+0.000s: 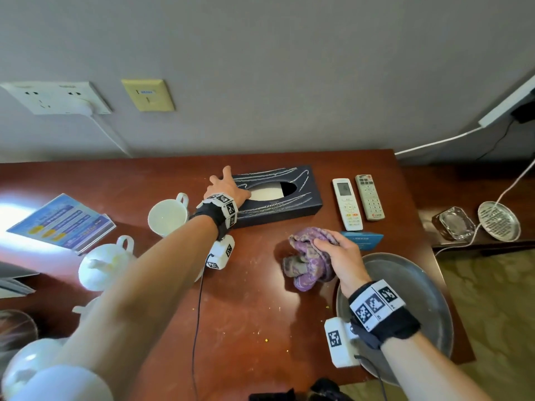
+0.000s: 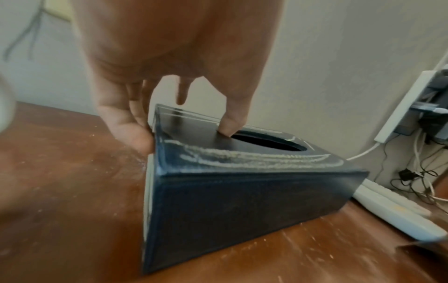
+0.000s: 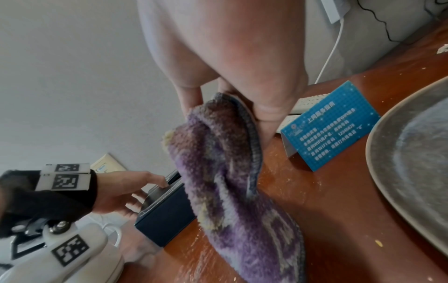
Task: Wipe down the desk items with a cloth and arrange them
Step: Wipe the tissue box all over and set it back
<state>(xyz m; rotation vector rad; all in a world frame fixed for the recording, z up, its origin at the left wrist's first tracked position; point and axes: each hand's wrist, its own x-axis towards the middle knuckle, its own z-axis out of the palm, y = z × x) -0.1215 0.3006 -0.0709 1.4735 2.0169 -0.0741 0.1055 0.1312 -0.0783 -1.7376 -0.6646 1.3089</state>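
- On the reddish-brown desk (image 1: 246, 308), the dark tissue box (image 1: 278, 195) lay near the wall, beside two remotes (image 1: 359, 201) on its right.
- Left hand (image 1: 228, 185) gripped the box's left end: thumb (image 2: 230, 122) on top at the oval opening, fingers (image 2: 130, 126) down the end face.
- Right hand (image 1: 338, 256) clutched a bunched purple cloth (image 1: 309, 256), which rested on the desk in front of the box.
- Blue card (image 3: 332, 124) and grey plate (image 1: 411, 287) sat just right of the cloth.
- White cup (image 1: 168, 215) stood left of the box.

Lying flat under left hand (image 1: 226, 189): dark tissue box (image 1: 285, 208), oval opening up. Bunching beneath right hand (image 1: 339, 257): purple cloth (image 1: 308, 260).
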